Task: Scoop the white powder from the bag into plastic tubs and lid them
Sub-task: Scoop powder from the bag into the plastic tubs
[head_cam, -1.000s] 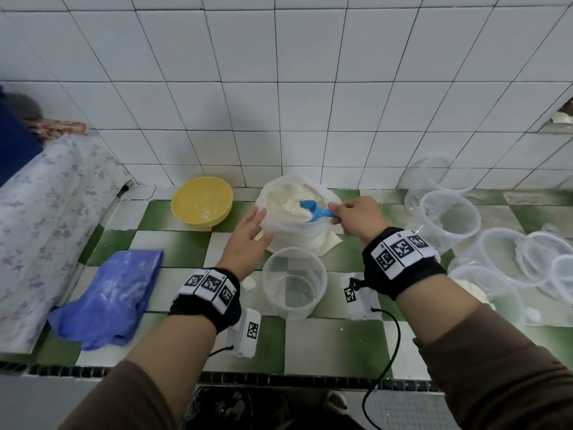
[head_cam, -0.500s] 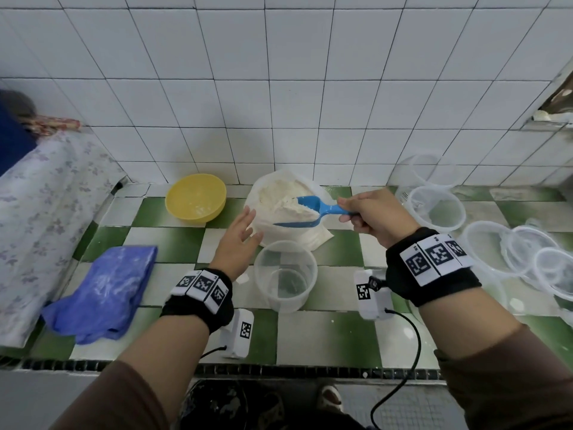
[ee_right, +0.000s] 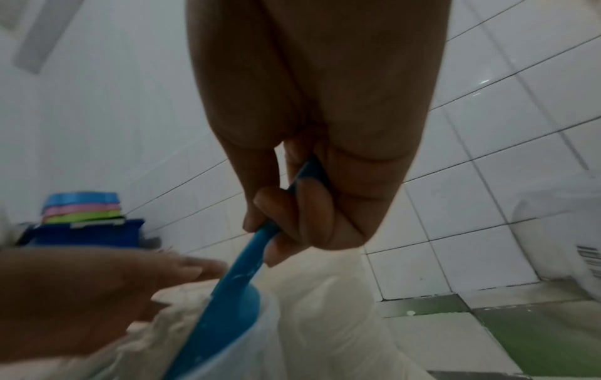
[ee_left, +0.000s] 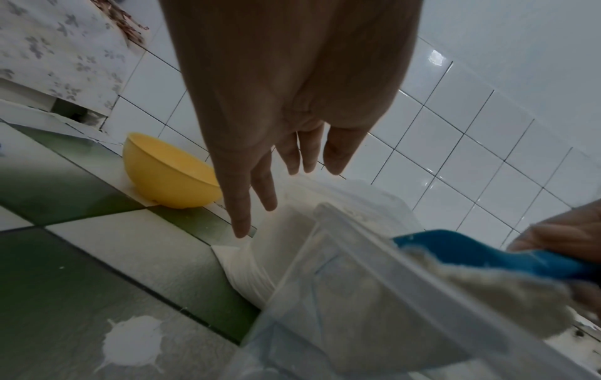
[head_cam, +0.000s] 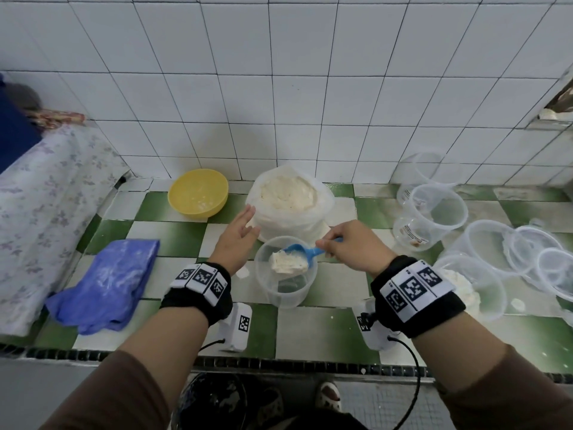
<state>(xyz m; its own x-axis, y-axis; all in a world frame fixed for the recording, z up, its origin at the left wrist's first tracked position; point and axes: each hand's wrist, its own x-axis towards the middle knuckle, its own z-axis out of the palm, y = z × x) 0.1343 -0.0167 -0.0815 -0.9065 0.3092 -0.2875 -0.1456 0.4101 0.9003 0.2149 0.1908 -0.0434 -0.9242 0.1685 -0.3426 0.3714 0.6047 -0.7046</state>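
A clear bag of white powder stands open at the back of the green-and-white tiled counter. In front of it sits a clear plastic tub. My right hand grips the handle of a blue scoop, tilted over the tub's mouth with a heap of powder sliding off it. My left hand hovers with straight fingers between the tub and the bag, holding nothing. In the left wrist view the left hand's fingers hang beside the bag and the scoop crosses the tub's rim. The right wrist view shows my fingers curled round the scoop handle.
A yellow bowl sits left of the bag. A blue cloth lies at the front left. Several clear tubs and lids crowd the right side, one tub holding powder. The tiled wall is close behind.
My right hand lifted the loaded scoop out of the bag and brought it back over the tub, where it tips. My left hand drew slightly away from the bag.
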